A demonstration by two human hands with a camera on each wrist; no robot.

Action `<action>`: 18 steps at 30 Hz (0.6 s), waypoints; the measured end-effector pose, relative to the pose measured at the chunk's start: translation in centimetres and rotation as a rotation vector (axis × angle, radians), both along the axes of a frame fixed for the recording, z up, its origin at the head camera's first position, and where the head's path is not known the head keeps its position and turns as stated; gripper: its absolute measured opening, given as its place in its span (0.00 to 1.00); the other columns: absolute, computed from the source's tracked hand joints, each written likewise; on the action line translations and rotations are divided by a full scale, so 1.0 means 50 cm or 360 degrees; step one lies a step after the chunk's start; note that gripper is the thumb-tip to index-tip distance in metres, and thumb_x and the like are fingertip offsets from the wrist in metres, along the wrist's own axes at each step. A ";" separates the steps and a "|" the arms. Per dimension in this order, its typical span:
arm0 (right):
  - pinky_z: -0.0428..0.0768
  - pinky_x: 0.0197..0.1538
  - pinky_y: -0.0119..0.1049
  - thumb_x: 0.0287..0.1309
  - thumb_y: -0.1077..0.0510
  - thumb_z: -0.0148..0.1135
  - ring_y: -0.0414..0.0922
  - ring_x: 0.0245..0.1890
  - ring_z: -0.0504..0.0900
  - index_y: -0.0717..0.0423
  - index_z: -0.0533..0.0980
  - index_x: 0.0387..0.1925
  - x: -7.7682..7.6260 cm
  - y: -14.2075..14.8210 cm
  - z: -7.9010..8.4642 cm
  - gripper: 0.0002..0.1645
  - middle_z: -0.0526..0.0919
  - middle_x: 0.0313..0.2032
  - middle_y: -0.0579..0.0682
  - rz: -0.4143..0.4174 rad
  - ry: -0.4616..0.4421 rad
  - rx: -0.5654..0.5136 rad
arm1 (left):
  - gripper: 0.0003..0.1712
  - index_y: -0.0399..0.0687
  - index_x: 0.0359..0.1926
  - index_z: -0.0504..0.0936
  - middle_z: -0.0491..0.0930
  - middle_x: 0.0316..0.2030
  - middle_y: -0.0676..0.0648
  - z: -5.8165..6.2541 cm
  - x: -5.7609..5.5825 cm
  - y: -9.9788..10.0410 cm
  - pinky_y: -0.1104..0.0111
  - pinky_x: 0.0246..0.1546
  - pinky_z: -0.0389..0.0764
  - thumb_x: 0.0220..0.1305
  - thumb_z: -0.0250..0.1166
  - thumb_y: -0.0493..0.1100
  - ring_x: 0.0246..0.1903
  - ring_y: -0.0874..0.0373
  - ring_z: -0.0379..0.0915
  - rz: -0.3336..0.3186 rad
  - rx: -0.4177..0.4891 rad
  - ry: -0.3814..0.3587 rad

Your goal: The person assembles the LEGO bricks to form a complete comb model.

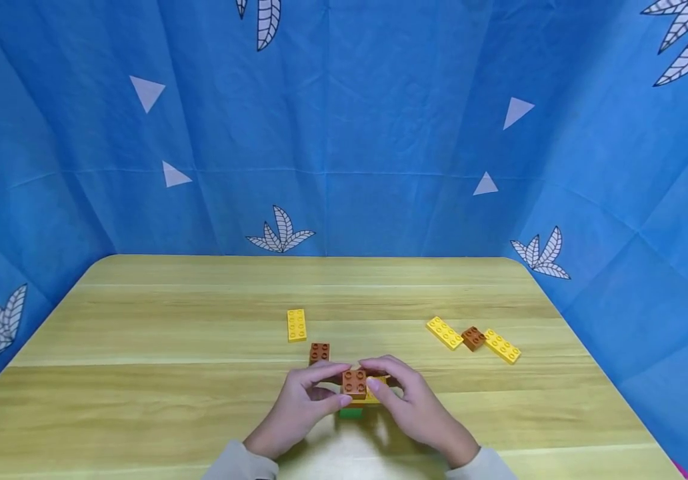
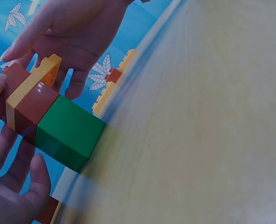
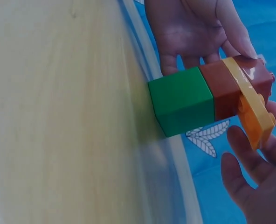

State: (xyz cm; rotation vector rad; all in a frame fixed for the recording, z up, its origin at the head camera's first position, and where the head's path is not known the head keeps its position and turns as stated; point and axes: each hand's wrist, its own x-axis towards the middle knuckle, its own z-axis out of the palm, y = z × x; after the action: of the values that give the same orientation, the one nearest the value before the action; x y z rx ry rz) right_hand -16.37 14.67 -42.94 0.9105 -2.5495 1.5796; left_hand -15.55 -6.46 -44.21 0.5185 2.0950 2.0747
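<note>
Block stack [image 1: 355, 390] is just right of the loose brown block [image 1: 320, 351]; left hand [image 1: 301, 401] and right hand [image 1: 409, 404] both have a pinching grip up top. Probably light, stiff, kinda slick, so grab opposite sides.

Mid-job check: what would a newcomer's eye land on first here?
Probably the green, brown and yellow block stack between the left hand and right hand, low in the middle of the head view. Next, the leaf-printed blue cloth behind the table. Then a brown brick between two yellow bricks at the right.
</note>
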 end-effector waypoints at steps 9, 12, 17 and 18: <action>0.78 0.50 0.37 0.67 0.56 0.53 0.41 0.48 0.77 0.56 0.75 0.53 -0.022 0.029 -0.004 0.17 0.80 0.49 0.51 -0.0252 -0.0074 0.0043 | 0.27 0.36 0.55 0.76 0.77 0.49 0.41 -0.004 -0.001 0.000 0.68 0.46 0.80 0.54 0.70 0.39 0.48 0.52 0.75 -0.0015 -0.0027 -0.0026; 0.78 0.49 0.35 0.65 0.56 0.56 0.42 0.47 0.77 0.59 0.75 0.52 -0.036 0.047 -0.012 0.17 0.80 0.49 0.53 -0.0353 -0.0123 0.0030 | 0.26 0.36 0.55 0.77 0.77 0.50 0.41 -0.005 -0.002 -0.001 0.68 0.47 0.80 0.54 0.69 0.38 0.49 0.51 0.75 -0.0033 -0.0024 -0.0049; 0.79 0.48 0.32 0.63 0.60 0.58 0.46 0.48 0.78 0.62 0.76 0.51 -0.057 0.082 -0.018 0.16 0.79 0.50 0.54 -0.0554 -0.0147 0.0025 | 0.25 0.39 0.54 0.77 0.77 0.50 0.40 -0.010 -0.002 -0.001 0.69 0.48 0.79 0.54 0.69 0.38 0.48 0.54 0.76 -0.0061 -0.0009 -0.0101; 0.79 0.47 0.32 0.62 0.61 0.58 0.47 0.48 0.78 0.62 0.76 0.51 -0.061 0.089 -0.018 0.16 0.79 0.50 0.54 -0.0599 -0.0135 0.0046 | 0.25 0.39 0.54 0.77 0.77 0.50 0.40 -0.011 -0.002 -0.001 0.69 0.48 0.79 0.54 0.69 0.38 0.48 0.54 0.75 -0.0066 -0.0005 -0.0111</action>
State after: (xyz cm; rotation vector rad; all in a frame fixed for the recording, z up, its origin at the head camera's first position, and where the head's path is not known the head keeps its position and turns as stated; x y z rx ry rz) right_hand -19.42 19.10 -43.83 0.3382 -2.6035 1.4973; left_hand -15.64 -6.52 -44.76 0.4778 2.0316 2.0362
